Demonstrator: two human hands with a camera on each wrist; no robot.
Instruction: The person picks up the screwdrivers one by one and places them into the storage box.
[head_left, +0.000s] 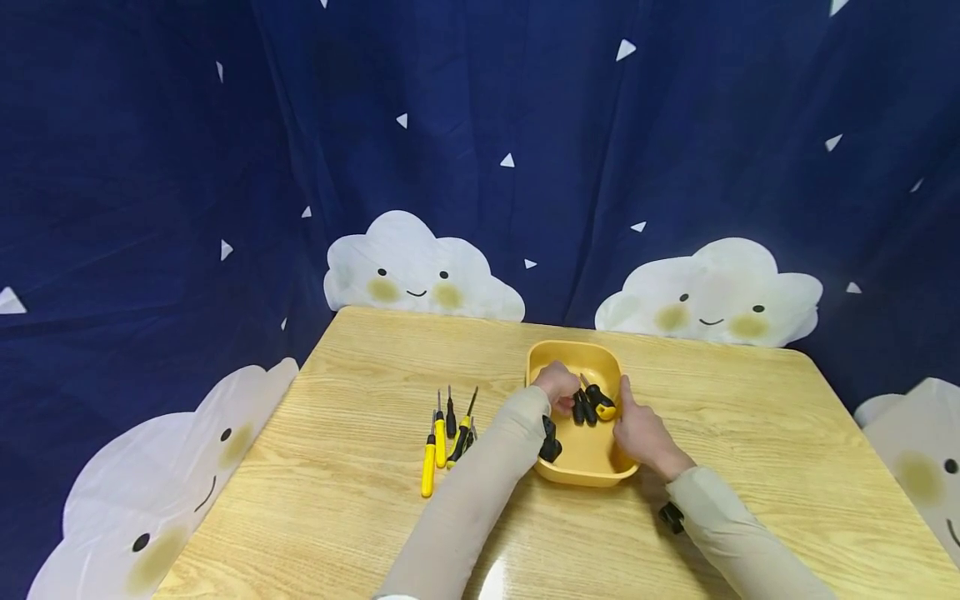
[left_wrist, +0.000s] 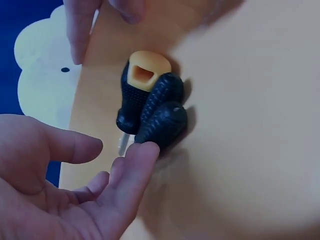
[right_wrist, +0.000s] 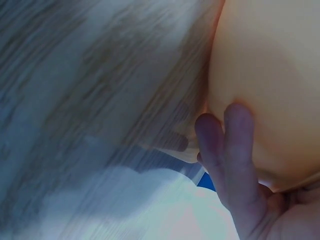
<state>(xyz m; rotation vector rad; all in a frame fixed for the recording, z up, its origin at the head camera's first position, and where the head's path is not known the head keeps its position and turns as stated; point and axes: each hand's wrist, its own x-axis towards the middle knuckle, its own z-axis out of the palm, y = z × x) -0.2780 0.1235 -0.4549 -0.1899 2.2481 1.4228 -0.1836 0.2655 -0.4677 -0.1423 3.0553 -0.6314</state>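
A yellow plastic bin stands on the wooden table. My left hand reaches inside it. In the left wrist view the left fingertips touch the end of a black-handled screwdriver, with the thumb held apart. Beside that handle lie another black handle and a stubby black-and-yellow screwdriver. My right hand holds the bin's right wall, with straight fingers against its outside. The right thumb is mostly hidden in the right wrist view.
Several screwdrivers lie on the table left of the bin, among them a yellow-handled one and a small black one. A black object sits along the bin's left side, partly behind my left sleeve. Behind the table hangs a blue curtain.
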